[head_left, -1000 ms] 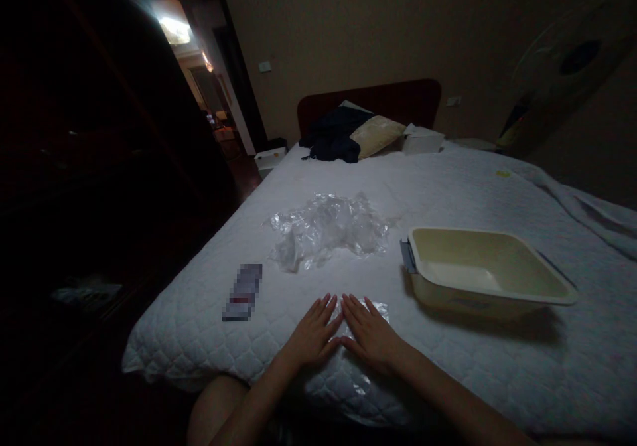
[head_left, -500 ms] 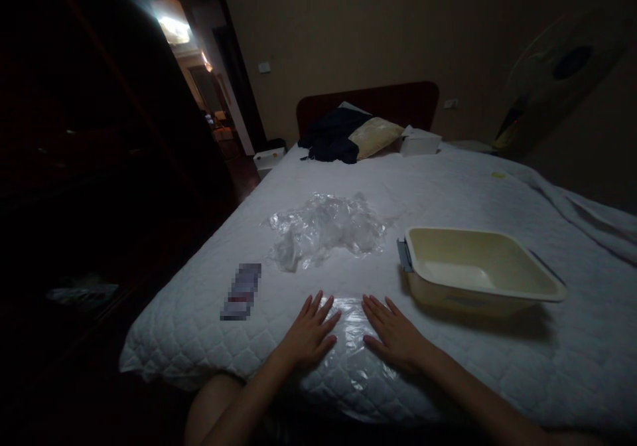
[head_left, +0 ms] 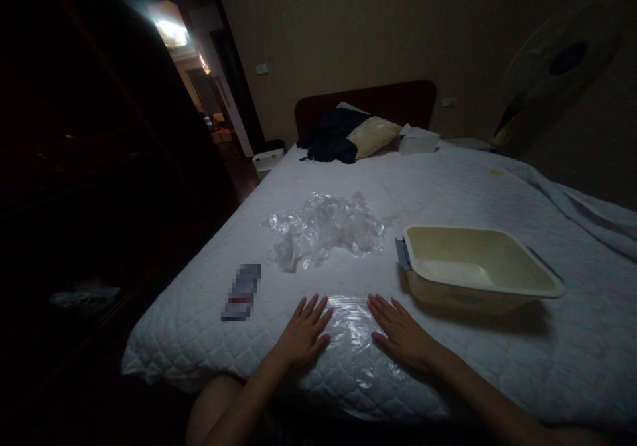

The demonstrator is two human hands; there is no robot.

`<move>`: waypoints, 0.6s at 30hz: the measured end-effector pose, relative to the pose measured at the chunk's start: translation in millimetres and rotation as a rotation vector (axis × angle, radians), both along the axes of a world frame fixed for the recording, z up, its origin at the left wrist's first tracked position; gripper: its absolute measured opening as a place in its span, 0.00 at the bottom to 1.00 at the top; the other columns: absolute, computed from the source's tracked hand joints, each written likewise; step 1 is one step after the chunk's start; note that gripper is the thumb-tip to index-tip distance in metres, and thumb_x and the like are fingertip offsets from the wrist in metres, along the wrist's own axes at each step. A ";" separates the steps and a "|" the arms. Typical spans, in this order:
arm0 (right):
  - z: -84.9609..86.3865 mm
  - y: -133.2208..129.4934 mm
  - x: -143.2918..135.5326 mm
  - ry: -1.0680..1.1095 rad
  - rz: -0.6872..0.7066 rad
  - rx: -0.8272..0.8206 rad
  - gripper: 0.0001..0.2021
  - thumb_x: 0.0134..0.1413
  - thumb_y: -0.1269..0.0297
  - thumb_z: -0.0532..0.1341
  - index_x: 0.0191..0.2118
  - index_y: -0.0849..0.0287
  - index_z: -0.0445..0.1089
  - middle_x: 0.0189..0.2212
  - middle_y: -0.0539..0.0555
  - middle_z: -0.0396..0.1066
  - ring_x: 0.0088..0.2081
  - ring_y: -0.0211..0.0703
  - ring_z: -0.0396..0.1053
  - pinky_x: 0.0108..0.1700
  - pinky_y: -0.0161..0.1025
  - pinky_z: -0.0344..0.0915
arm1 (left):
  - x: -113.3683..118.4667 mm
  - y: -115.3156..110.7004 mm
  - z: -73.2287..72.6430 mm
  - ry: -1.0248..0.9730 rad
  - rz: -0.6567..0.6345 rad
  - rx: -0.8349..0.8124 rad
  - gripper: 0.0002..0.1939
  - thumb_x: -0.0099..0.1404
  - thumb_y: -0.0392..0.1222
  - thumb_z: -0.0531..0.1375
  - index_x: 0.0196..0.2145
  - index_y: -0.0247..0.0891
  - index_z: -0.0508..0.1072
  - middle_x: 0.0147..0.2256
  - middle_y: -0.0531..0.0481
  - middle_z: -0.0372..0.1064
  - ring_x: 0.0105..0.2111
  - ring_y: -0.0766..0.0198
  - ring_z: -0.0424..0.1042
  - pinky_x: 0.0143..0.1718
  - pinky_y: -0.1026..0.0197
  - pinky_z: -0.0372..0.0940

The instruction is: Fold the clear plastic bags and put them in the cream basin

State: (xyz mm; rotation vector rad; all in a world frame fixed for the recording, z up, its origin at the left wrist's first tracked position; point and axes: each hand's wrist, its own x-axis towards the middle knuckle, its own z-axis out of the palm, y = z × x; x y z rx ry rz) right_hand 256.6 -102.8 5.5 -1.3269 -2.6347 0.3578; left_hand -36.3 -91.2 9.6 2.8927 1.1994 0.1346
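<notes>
A clear plastic bag (head_left: 352, 330) lies spread flat at the near edge of the bed (head_left: 199, 340). My left hand (head_left: 304, 332) rests flat on its left side, fingers spread. On the right side, my right hand (head_left: 398, 332) lies palm down with its fingers stretched out. Neither hand grips anything. Beyond them sits a crumpled heap of clear plastic bags (head_left: 328, 227). A cream plastic tub (head_left: 468, 293) with grey handles stands upright to the right of my right hand, apart from it.
A blurred-out flat object (head_left: 241, 293) lies on the bed to the left. Dark cloth (head_left: 331, 137), a beige pillow (head_left: 374, 136) and a white box (head_left: 419, 142) are near the headboard (head_left: 408, 97). A fan (head_left: 562, 61) stands at the far right.
My hands have slid slightly apart over the plastic bag, the left one leftward and the right one rightward. More of the bag shows between them.
</notes>
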 end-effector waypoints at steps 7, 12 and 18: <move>-4.6 -0.1 12.2 -0.030 -0.063 0.019 0.30 0.57 0.47 0.41 0.62 0.57 0.38 0.62 0.55 0.37 0.62 0.48 0.35 0.60 0.50 0.39 | -3.7 -0.9 -3.2 0.010 0.007 0.029 0.28 0.65 0.53 0.42 0.60 0.45 0.40 0.62 0.48 0.35 0.61 0.53 0.36 0.57 0.44 0.38; -6.7 -0.2 17.6 -0.031 -0.060 0.027 0.30 0.57 0.48 0.41 0.61 0.56 0.39 0.61 0.54 0.37 0.62 0.48 0.36 0.60 0.50 0.40 | -8.6 -0.8 -6.1 0.020 0.007 0.034 0.28 0.65 0.52 0.42 0.60 0.44 0.40 0.62 0.47 0.35 0.61 0.54 0.36 0.57 0.45 0.39; -8.0 -0.6 18.7 0.004 -0.080 0.005 0.30 0.57 0.48 0.42 0.61 0.56 0.39 0.61 0.54 0.38 0.61 0.48 0.37 0.60 0.50 0.40 | -20.8 -4.2 -8.3 -0.008 0.052 0.028 0.28 0.65 0.51 0.43 0.60 0.43 0.41 0.61 0.46 0.37 0.60 0.56 0.39 0.58 0.47 0.41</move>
